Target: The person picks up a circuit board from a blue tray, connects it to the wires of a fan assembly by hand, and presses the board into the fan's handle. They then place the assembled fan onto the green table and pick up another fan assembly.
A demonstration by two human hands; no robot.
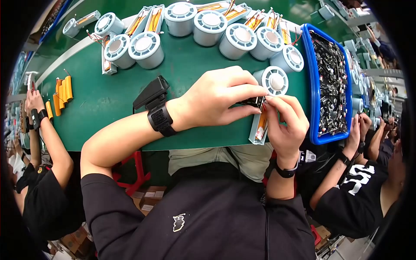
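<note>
A light blue housing with a round slotted head (275, 80) and an open handle (258, 135) lies in front of me near the table's edge. An orange battery (261, 123) shows inside the handle. Above it my left hand (219, 97) is closed on a small black circuit board (255, 102), held between thumb and fingers. My right hand (288, 123) meets it there, thumb and forefinger pinched together at the board's end. What sits in that pinch is too small to make out; a bit of red shows just beside it.
A blue tray (308, 86) full of small black boards stands at the right. Several similar housings (210, 26) with orange batteries and wires line the back. Loose orange batteries (65, 90) lie at the left, near a co-worker's hand (34, 102). Another co-worker's hands (359, 130) are beyond the tray.
</note>
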